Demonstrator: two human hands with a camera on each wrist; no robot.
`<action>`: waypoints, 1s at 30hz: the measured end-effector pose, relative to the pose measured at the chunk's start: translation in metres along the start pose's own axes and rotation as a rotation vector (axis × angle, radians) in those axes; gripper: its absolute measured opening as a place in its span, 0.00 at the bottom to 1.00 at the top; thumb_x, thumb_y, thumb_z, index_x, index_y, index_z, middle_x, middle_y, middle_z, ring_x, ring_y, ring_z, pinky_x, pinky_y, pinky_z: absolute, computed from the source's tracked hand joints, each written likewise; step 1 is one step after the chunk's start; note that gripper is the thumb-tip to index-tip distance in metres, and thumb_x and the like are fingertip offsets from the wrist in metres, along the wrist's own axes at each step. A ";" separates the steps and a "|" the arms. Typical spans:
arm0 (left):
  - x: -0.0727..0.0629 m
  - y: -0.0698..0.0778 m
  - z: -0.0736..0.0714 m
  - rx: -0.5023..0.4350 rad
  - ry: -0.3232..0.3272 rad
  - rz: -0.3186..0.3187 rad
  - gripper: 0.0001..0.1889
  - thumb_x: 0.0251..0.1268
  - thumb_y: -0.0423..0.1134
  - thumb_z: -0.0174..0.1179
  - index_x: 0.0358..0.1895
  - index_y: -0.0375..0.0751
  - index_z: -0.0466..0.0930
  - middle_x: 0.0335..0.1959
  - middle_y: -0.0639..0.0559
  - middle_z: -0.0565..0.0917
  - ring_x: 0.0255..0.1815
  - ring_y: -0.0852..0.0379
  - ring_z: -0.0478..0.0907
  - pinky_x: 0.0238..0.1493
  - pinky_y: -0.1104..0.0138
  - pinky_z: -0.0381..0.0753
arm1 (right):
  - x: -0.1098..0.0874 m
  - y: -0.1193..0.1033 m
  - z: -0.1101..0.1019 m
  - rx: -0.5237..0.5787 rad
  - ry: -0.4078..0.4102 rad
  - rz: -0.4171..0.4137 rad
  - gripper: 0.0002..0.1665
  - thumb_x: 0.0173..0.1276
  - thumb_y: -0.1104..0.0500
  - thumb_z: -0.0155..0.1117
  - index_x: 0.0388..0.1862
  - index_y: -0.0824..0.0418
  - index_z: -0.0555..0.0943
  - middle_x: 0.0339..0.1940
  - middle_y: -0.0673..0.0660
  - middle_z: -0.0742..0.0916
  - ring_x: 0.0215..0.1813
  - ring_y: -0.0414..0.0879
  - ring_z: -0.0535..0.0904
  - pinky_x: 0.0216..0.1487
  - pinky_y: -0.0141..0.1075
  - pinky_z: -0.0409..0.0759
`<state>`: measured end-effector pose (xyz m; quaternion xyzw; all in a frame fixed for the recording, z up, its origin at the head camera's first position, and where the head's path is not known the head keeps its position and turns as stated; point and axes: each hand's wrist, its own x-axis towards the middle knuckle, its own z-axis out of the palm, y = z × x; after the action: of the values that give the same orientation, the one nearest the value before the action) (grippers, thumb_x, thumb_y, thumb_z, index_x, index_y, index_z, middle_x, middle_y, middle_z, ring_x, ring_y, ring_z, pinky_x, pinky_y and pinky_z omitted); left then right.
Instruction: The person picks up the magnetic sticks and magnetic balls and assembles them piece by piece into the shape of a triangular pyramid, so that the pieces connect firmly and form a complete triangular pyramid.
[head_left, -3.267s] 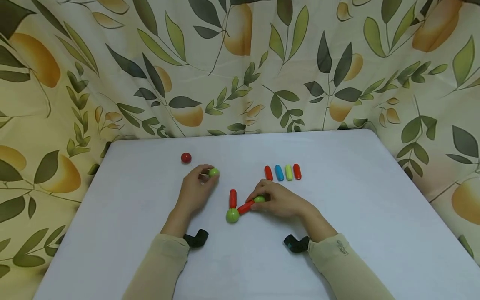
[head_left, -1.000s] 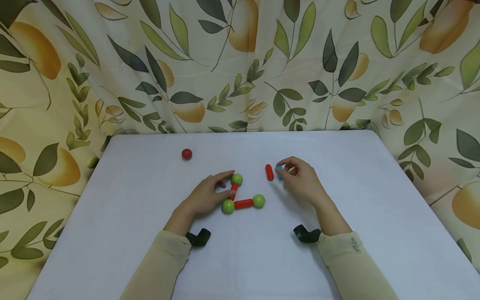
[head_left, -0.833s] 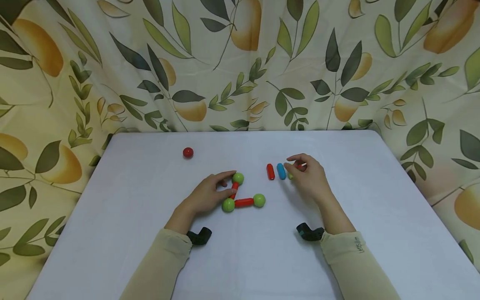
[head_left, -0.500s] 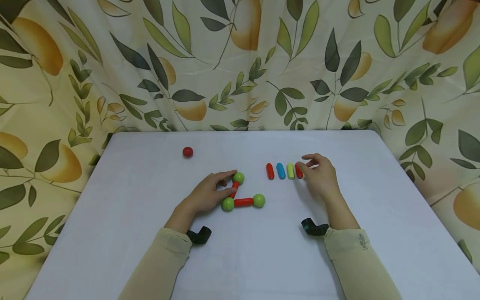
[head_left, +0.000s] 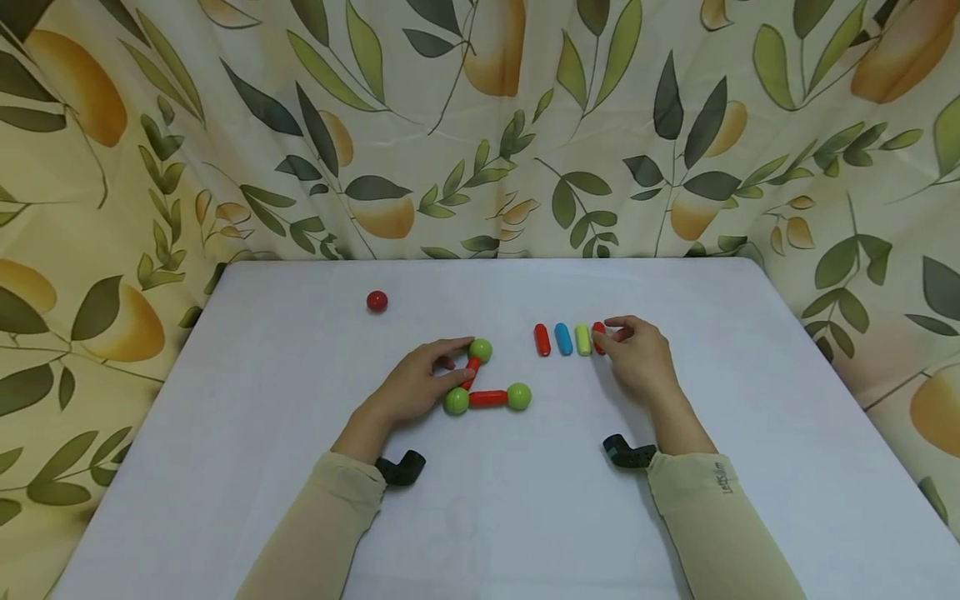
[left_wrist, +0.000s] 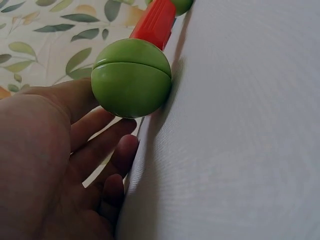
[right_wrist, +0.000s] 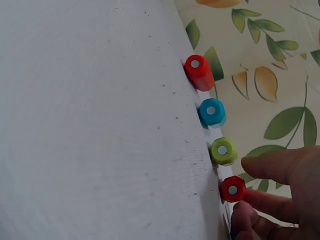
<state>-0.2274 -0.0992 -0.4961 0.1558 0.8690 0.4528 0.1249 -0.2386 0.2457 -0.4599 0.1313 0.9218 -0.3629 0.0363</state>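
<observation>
Three green balls and two red sticks make an angled piece on the white table. My left hand (head_left: 415,379) holds its upper arm, with the index fingertip at the far green ball (head_left: 482,350) and the thumb on the red stick (head_left: 472,375). In the left wrist view, the corner ball (left_wrist: 131,78) hides my thumb tip. A second red stick (head_left: 488,399) runs right to another green ball (head_left: 519,396). My right hand (head_left: 641,354) is at the rightmost red stick (right_wrist: 233,189), fingers beside it; the thumb looks apart from it in the right wrist view.
A lone red ball (head_left: 377,302) lies at the back left. Left of the rightmost stick, a yellow-green stick (head_left: 583,340), a blue stick (head_left: 564,339) and a red stick (head_left: 542,340) lie in a row. A patterned curtain (head_left: 420,125) hangs behind the table.
My left hand has brought the green ball to the upper red stick's end. My right hand has left the piece and moved right along the stick row to its rightmost red stick.
</observation>
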 end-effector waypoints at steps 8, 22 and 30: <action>0.001 0.002 0.001 0.021 -0.012 -0.017 0.28 0.72 0.54 0.65 0.73 0.70 0.72 0.56 0.58 0.81 0.57 0.55 0.75 0.63 0.55 0.75 | 0.001 0.005 0.003 -0.058 0.041 -0.003 0.28 0.75 0.50 0.63 0.67 0.63 0.79 0.47 0.63 0.81 0.45 0.55 0.74 0.40 0.39 0.70; 0.002 0.004 -0.002 0.046 -0.024 -0.054 0.26 0.71 0.58 0.64 0.72 0.74 0.73 0.52 0.55 0.79 0.57 0.54 0.73 0.61 0.54 0.75 | 0.001 -0.002 -0.004 -0.018 0.037 0.013 0.26 0.77 0.50 0.57 0.66 0.65 0.80 0.55 0.67 0.83 0.54 0.58 0.75 0.44 0.39 0.71; 0.001 0.003 -0.001 0.041 -0.028 -0.023 0.29 0.69 0.57 0.66 0.72 0.70 0.73 0.53 0.54 0.80 0.57 0.53 0.73 0.62 0.53 0.74 | 0.002 -0.003 -0.006 0.013 -0.016 0.027 0.27 0.78 0.50 0.57 0.68 0.66 0.78 0.52 0.65 0.85 0.41 0.50 0.83 0.36 0.32 0.77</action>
<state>-0.2285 -0.0981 -0.4929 0.1544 0.8781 0.4311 0.1389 -0.2407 0.2483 -0.4540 0.1409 0.9173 -0.3692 0.0478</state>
